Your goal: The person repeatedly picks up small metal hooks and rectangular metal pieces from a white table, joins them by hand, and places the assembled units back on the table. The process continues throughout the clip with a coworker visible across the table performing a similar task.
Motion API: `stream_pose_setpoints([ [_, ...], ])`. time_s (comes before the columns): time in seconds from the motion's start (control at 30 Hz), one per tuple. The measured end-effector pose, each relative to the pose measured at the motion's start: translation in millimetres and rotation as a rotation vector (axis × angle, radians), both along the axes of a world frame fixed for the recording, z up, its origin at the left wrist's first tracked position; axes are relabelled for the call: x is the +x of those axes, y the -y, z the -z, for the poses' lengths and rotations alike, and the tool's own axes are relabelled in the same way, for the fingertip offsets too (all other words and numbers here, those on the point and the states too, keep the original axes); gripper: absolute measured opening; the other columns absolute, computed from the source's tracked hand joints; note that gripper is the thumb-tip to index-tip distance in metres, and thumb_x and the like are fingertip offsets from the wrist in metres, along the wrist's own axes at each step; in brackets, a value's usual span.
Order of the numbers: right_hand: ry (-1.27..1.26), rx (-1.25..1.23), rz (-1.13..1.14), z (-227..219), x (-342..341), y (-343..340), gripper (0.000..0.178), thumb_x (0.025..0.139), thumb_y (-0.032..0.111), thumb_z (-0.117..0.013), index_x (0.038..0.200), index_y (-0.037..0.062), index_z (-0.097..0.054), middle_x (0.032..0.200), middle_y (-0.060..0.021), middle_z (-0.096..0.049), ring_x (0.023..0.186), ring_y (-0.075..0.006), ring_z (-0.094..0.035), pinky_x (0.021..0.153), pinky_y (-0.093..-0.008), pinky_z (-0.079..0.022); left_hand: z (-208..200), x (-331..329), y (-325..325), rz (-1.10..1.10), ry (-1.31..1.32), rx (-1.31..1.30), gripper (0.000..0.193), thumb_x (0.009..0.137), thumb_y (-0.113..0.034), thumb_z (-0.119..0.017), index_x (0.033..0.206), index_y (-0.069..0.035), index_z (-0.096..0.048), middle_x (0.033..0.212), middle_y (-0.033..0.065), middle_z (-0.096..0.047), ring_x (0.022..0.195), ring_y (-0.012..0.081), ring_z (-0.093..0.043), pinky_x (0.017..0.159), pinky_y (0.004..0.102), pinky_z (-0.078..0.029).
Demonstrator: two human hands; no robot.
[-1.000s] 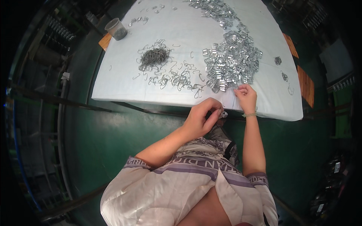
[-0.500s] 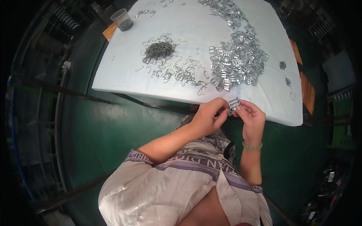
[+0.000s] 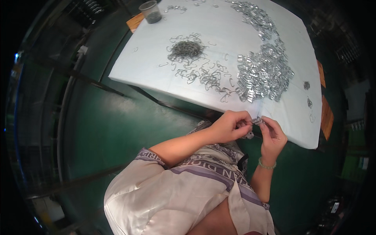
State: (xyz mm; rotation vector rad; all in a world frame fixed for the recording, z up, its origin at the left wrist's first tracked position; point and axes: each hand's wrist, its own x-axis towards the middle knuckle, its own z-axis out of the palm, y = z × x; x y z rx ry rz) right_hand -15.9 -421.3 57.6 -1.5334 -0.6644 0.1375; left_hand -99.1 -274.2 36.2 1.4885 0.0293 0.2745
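Just off the table's near edge, my two hands meet around a small shiny metal buckle (image 3: 257, 121). My right hand (image 3: 273, 137) pinches it between thumb and fingertips. My left hand (image 3: 232, 127) is closed in a pinch at the buckle's left side; whatever its fingertips hold is too small to make out. A second bit of shiny metal (image 3: 249, 135) shows under the left fingers, partly hidden. Beyond the hands, a large heap of similar metal buckles (image 3: 264, 72) lies on the table. Left of it sits a tangled pile of bent wire hooks (image 3: 187, 49), with looser hooks scattered nearer me.
A white cloth (image 3: 149, 74) covers the table. At the far left corner stands a clear plastic cup (image 3: 150, 12) with small dark contents. A few wire bits (image 3: 309, 102) lie near the right edge. Wooden boards (image 3: 327, 117) jut out beyond the table. The floor (image 3: 129, 129) is green.
My view has shifted, so the table and hands appear farther right in the picture. The buckle in my right fingers has turned and now looks flatter. Both hands stay close together.
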Motion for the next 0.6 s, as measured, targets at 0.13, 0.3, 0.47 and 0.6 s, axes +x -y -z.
stream_pose_setpoints([
  [0.13, -0.038, 0.08, -0.04, 1.2, -5.6, -0.5, 0.013, 0.082, -0.012, -0.058, 0.093, -0.0079, -0.063, 0.092, -0.0109, -0.061, 0.084, -0.0146, -0.059, 0.076, -0.0242, -0.048, 1.3, -3.8, -4.2, 0.076, -0.034, 0.019, 0.009, 0.083, -0.005, -0.064, 0.089, 0.002, -0.061, 0.079, 0.0045, -0.065, 0.073, 0.0081, -0.062, 0.067, 0.0237, -0.05],
  [0.3, -0.069, 0.156, 0.022, 8.8, -15.4, 0.8, 0.015, 0.083, -0.012, -0.057, 0.097, -0.0079, -0.061, 0.094, -0.0108, -0.059, 0.086, -0.0145, -0.057, 0.078, -0.0244, -0.046, -1.9, -7.2, -7.4, 0.087, -0.038, 0.061, 0.009, 0.082, -0.006, -0.067, 0.088, 0.001, -0.065, 0.084, 0.0055, -0.068, 0.075, 0.0091, -0.062, 0.069, 0.0239, -0.051],
  [0.47, -0.065, 0.204, 0.064, 14.7, -20.3, 6.3, 0.016, 0.083, -0.011, -0.058, 0.098, -0.0076, -0.061, 0.093, -0.0106, -0.059, 0.083, -0.0138, -0.056, 0.076, -0.0244, -0.046, 3.0, -8.4, -39.4, -0.099, -0.031, 0.125, 0.009, 0.083, -0.007, -0.067, 0.09, -0.001, -0.068, 0.085, 0.0056, -0.069, 0.078, 0.0104, -0.063, 0.071, 0.0254, -0.05],
  [0.6, -0.105, 0.233, 0.076, 15.5, -22.1, 10.4, 0.017, 0.082, -0.011, -0.059, 0.099, -0.0069, -0.061, 0.092, -0.0103, -0.059, 0.082, -0.0132, -0.056, 0.075, -0.0245, -0.046, 38.9, -1.5, -120.5, -0.563, -0.167, 0.652, 0.011, 0.08, -0.008, -0.068, 0.089, -0.003, -0.069, 0.084, 0.0113, -0.067, 0.071, 0.0208, -0.064, 0.066, 0.031, -0.051],
])
